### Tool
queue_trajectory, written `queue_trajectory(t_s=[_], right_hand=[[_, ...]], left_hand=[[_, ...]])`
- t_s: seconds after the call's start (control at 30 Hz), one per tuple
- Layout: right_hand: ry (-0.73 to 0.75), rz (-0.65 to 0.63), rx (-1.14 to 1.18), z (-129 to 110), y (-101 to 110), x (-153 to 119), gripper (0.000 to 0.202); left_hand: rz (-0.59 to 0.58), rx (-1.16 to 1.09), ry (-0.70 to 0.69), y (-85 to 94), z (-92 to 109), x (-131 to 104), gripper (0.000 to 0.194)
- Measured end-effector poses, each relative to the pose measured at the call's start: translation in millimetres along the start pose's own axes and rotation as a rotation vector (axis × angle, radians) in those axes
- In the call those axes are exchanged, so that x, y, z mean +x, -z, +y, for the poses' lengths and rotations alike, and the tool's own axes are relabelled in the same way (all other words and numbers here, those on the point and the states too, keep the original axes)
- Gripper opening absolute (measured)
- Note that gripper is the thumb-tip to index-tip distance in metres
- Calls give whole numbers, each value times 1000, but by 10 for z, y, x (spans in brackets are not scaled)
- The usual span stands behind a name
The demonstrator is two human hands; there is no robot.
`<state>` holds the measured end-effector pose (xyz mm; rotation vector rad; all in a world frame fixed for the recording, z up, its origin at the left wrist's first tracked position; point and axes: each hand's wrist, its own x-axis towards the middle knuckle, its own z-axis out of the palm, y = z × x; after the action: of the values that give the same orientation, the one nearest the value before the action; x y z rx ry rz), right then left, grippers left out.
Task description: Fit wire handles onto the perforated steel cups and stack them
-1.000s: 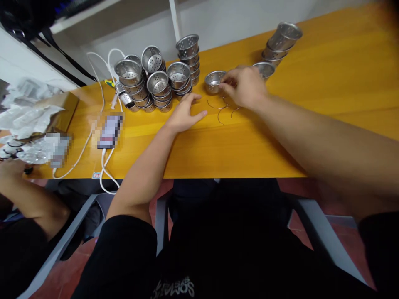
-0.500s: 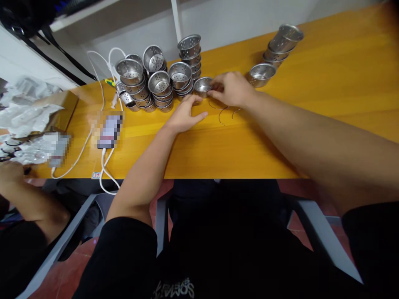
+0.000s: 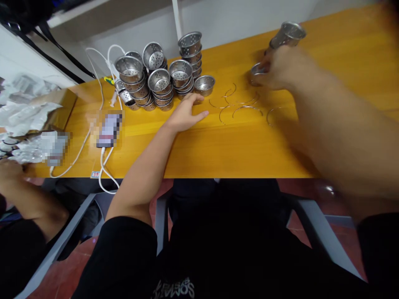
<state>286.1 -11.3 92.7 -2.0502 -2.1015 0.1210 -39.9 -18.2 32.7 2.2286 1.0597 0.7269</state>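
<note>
My left hand point(image 3: 186, 115) rests on the table with thumb and fingers apart, holding nothing. Its fingertips are close to the near side of a single perforated metal cup point(image 3: 204, 85). Over at the right, my right hand point(image 3: 280, 71) is smeared by motion, its fingers at the rim of another metal cup point(image 3: 256, 75). Whether they grip that cup cannot be made out. Just behind this hand is a stack of metal cups point(image 3: 287, 35), partly covered by it. Several thin curved wires point(image 3: 247, 108) lie on the wood between my hands.
Several stacks of perforated metal cups point(image 3: 159, 83) stand behind my left hand. A phone point(image 3: 109, 131) with a white cable point(image 3: 104, 168) lies to the left. Beyond it are a cardboard box point(image 3: 67, 109), plastic bags point(image 3: 28, 116) and another person's arm point(image 3: 34, 203). The table's front edge runs before me.
My right hand has moved right, from the single cup near my left hand to the cup by the right-hand stack. More curved wires show now. My left hand stays in place.
</note>
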Motion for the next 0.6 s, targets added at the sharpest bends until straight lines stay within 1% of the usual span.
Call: queue_trajectory(t_s=[0.03,0.1,0.17,0.2,0.23,0.3,0.37,0.4,0.43,0.5,0.57,0.6], right_hand=[[-13,-22,-18,44,-10,-26,20],[-48,-6,-29,73,-44,-94,13],[-41,34,-18,42,-79,-173,15],[-9,62,0,13,-92,-213,16],[53,89,35,-24,-100,-254,16],[250,115,172,-119,-107,-340,15],[457,95,365,-248,-111,-433,16],[531,70,454,-323,-115,-481,19],[585,43,527,-399,-122,-526,22],[652,-9,620,-528,-143,-598,26],[664,-43,677,-573,-167,-620,24],[643,-36,695,-549,-177,-606,24]], left_hand=[[-1,-8,-6,-5,6,-1,52],[-4,-30,-22,-17,16,-4,52],[-4,-53,-31,-31,17,-5,53],[-1,-64,-30,-40,14,-4,54],[-1,-74,-26,-51,8,-1,56],[2,-96,-20,-80,-5,9,64],[4,-127,-30,-115,-9,21,78],[3,-141,-41,-131,-4,26,85],[2,-148,-54,-145,7,29,89],[2,-145,-79,-159,39,30,92],[15,-117,-88,-154,69,26,90],[25,-99,-84,-146,76,24,90]])
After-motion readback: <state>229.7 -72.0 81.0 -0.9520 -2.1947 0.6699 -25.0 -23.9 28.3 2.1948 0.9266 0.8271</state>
